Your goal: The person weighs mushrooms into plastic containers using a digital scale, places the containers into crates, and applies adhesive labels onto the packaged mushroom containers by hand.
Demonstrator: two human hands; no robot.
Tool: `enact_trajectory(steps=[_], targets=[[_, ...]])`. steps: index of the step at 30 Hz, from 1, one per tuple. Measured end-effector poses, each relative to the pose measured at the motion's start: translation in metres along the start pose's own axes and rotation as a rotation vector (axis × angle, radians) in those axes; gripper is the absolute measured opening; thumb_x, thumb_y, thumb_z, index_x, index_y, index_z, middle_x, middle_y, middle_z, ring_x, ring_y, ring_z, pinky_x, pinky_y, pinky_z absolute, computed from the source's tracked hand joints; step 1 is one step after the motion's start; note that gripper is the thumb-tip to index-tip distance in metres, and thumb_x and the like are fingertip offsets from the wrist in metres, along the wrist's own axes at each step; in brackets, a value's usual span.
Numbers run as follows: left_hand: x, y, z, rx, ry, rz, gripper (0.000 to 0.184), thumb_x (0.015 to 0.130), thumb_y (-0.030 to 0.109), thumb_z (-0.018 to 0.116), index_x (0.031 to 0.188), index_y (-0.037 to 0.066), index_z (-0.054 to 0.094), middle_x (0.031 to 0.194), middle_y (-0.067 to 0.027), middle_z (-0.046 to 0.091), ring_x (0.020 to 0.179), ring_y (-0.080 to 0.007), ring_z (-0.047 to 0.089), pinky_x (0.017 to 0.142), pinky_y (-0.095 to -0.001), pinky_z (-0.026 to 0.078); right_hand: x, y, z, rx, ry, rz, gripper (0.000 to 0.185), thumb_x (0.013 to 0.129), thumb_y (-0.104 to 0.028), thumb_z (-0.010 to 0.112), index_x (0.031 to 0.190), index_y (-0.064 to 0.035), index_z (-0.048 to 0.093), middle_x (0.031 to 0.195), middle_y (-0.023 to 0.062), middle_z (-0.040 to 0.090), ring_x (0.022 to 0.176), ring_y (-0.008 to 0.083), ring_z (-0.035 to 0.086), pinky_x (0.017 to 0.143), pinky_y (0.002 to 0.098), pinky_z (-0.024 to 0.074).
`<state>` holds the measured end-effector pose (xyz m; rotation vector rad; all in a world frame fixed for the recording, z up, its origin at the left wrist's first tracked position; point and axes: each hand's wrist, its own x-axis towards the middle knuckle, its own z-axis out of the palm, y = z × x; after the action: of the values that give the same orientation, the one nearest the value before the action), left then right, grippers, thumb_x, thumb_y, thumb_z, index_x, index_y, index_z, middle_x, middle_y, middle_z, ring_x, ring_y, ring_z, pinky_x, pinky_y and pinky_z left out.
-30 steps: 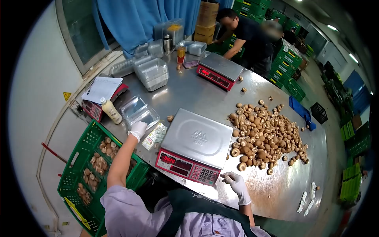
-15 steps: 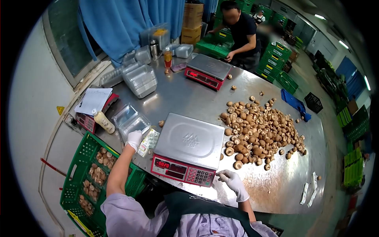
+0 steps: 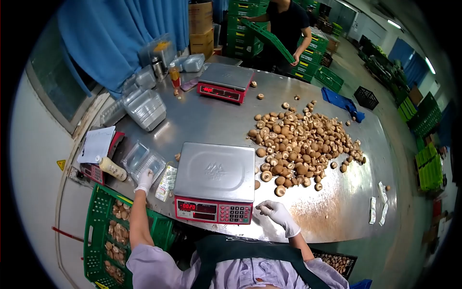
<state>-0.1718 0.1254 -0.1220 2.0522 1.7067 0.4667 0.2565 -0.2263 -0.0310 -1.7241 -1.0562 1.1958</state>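
Note:
My left hand [image 3: 144, 181], in a white glove, has its fingers closed at the near edge of a clear plastic container [image 3: 150, 164] whose lid stands folded open. Beside it lies a sheet of printed labels [image 3: 166, 183]. In front of me is a red weighing scale [image 3: 215, 171] with a bare metal pan; its display reads -0.020. My right hand [image 3: 278, 216], also gloved, rests just right of the scale's keypad, fingers loosely bent and apart, holding nothing. A large heap of brown mushrooms [image 3: 301, 144] spreads over the metal table to the right.
A green crate [image 3: 94, 226] with packed mushrooms stands lower left. Stacked clear containers [image 3: 144, 107], a bottle [image 3: 111, 168] and a second scale [image 3: 225, 82] are on the metal table [image 3: 317, 216]. Across it, a person [image 3: 288, 24] holds a green crate [image 3: 272, 41].
My view has shifted, so the table sits differently in it. The person opposite has lifted and tilted a green crate. My hands stay near the container and the scale.

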Motion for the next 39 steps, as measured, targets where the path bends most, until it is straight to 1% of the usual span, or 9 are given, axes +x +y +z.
enact_trajectory(steps=[1, 3, 4, 14, 19, 27, 29, 35, 39], targets=[[0.003, -0.003, 0.004, 0.002, -0.006, 0.011, 0.017, 0.079, 0.012, 0.05, 0.091, 0.005, 0.06, 0.084, -0.02, 0.06, 0.083, -0.0353, 0.057, 0.077, -0.0409, 0.045, 0.0, 0.0, -0.001, -0.021, -0.004, 0.005, 0.023, 0.087, -0.019, 0.055, 0.096, 0.0002, 0.063, 0.081, 0.0103, 0.065, 0.073, 0.0141, 0.061, 0.07, 0.0265, 0.0483], [0.002, -0.011, 0.011, 0.105, 0.189, 0.398, 0.02, 0.082, 0.009, 0.047, 0.098, 0.004, 0.059, 0.081, -0.0192, 0.06, 0.081, -0.0366, 0.057, 0.077, -0.0412, 0.045, -0.001, 0.001, -0.003, -0.04, -0.005, 0.014, 0.022, 0.087, -0.019, 0.055, 0.096, 0.0, 0.063, 0.081, 0.0102, 0.065, 0.074, 0.0142, 0.061, 0.07, 0.0265, 0.0483], [0.002, -0.012, 0.011, 0.153, 0.172, 0.422, 0.023, 0.083, 0.008, 0.047, 0.103, 0.004, 0.057, 0.083, -0.0188, 0.061, 0.083, -0.0374, 0.057, 0.078, -0.0418, 0.045, -0.001, 0.002, -0.004, -0.045, 0.005, 0.01, 0.022, 0.087, -0.019, 0.055, 0.096, -0.0001, 0.063, 0.081, 0.0102, 0.065, 0.074, 0.0144, 0.061, 0.07, 0.0266, 0.0483], [-0.013, 0.031, -0.006, 0.31, 0.053, 0.191, 0.023, 0.08, 0.013, 0.054, 0.102, 0.008, 0.06, 0.09, -0.0186, 0.062, 0.086, -0.0338, 0.059, 0.076, -0.0416, 0.046, -0.001, 0.002, -0.007, -0.037, 0.013, 0.014, 0.022, 0.087, -0.02, 0.057, 0.095, -0.0001, 0.063, 0.081, 0.0097, 0.066, 0.074, 0.0149, 0.06, 0.07, 0.0269, 0.0478], [-0.012, 0.044, -0.017, 0.408, 0.082, 0.027, 0.014, 0.075, 0.015, 0.06, 0.087, 0.01, 0.064, 0.087, -0.0136, 0.062, 0.083, -0.0319, 0.059, 0.072, -0.041, 0.046, -0.002, 0.007, -0.011, -0.038, 0.028, -0.003, 0.023, 0.087, -0.021, 0.057, 0.095, -0.0003, 0.063, 0.079, 0.0092, 0.065, 0.072, 0.0134, 0.06, 0.068, 0.026, 0.0477], [-0.004, 0.08, -0.049, 0.322, 0.527, 0.199, 0.009, 0.076, 0.01, 0.06, 0.084, 0.006, 0.06, 0.086, -0.0116, 0.056, 0.08, -0.0303, 0.056, 0.069, -0.0379, 0.044, -0.01, 0.02, -0.019, -0.039, 0.028, 0.034, 0.026, 0.088, -0.023, 0.056, 0.097, 0.0003, 0.063, 0.081, 0.0077, 0.066, 0.073, 0.0126, 0.061, 0.068, 0.0257, 0.0484], [-0.018, 0.121, -0.057, 0.114, 0.588, 0.419, 0.009, 0.076, 0.008, 0.058, 0.084, 0.005, 0.059, 0.086, -0.0115, 0.055, 0.08, -0.0297, 0.055, 0.069, -0.0377, 0.043, -0.011, 0.022, -0.02, -0.035, 0.018, 0.013, 0.025, 0.088, -0.022, 0.056, 0.097, 0.0, 0.064, 0.081, 0.008, 0.066, 0.073, 0.0129, 0.061, 0.068, 0.0256, 0.0483], [-0.079, 0.225, -0.031, 0.056, 0.32, 0.728, 0.006, 0.073, 0.007, 0.06, 0.079, 0.007, 0.059, 0.078, -0.0086, 0.056, 0.08, -0.0278, 0.053, 0.072, -0.0364, 0.042, -0.018, 0.03, -0.027, -0.049, 0.05, -0.044, 0.026, 0.086, -0.025, 0.054, 0.094, -0.0025, 0.065, 0.073, 0.0105, 0.064, 0.067, 0.0158, 0.06, 0.065, 0.0276, 0.0479], [-0.113, 0.244, 0.013, 0.308, -0.129, 0.705, 0.006, 0.075, 0.017, 0.061, 0.076, 0.012, 0.062, 0.08, -0.0062, 0.058, 0.079, -0.026, 0.056, 0.067, -0.0379, 0.046, -0.026, 0.033, -0.04, -0.062, 0.026, 0.031, 0.026, 0.088, -0.022, 0.056, 0.098, 0.0005, 0.063, 0.08, 0.0082, 0.066, 0.072, 0.0134, 0.061, 0.069, 0.0258, 0.0478]])
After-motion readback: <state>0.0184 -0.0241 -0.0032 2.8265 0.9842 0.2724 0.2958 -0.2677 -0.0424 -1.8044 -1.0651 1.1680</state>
